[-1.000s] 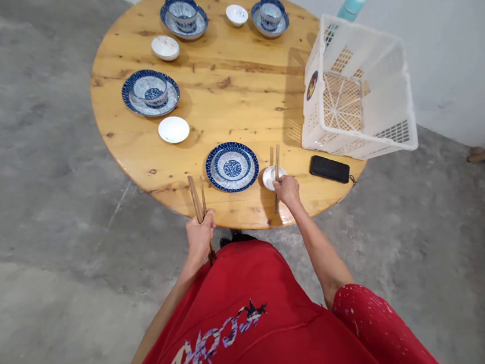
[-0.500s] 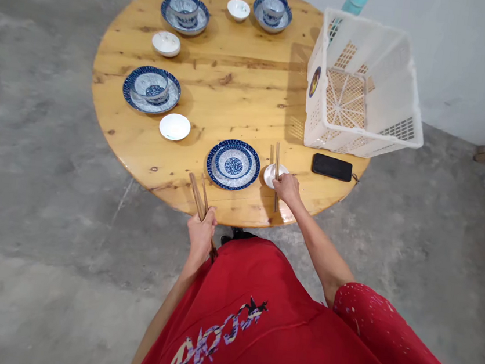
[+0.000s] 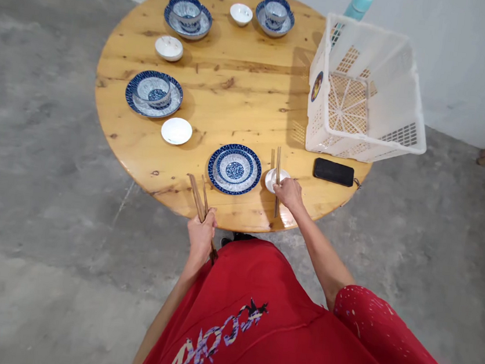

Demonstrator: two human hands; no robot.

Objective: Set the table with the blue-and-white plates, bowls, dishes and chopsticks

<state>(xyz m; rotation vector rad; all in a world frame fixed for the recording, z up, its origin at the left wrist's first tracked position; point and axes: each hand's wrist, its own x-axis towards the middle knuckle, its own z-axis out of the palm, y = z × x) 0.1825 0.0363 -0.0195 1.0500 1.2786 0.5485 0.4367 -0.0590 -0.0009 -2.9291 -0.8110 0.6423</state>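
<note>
My left hand [image 3: 201, 237] is closed round a bundle of brown chopsticks [image 3: 197, 197] at the near edge of the round wooden table [image 3: 235, 93]. My right hand [image 3: 288, 192] rests on a pair of chopsticks [image 3: 278, 168] that lies across a small white dish [image 3: 271, 178]; its fingers are curled on them. A blue patterned plate [image 3: 234, 169] sits between my two hands.
A white plastic basket [image 3: 366, 97] stands at the table's right, a black phone [image 3: 333, 171] in front of it. Further back are blue bowls on plates [image 3: 154, 91], [image 3: 188, 14], [image 3: 275, 14] and small white dishes [image 3: 176, 130], [image 3: 169, 47], [image 3: 241, 13]. Concrete floor surrounds the table.
Both hands stay where they were; only the camera view has shifted slightly.
</note>
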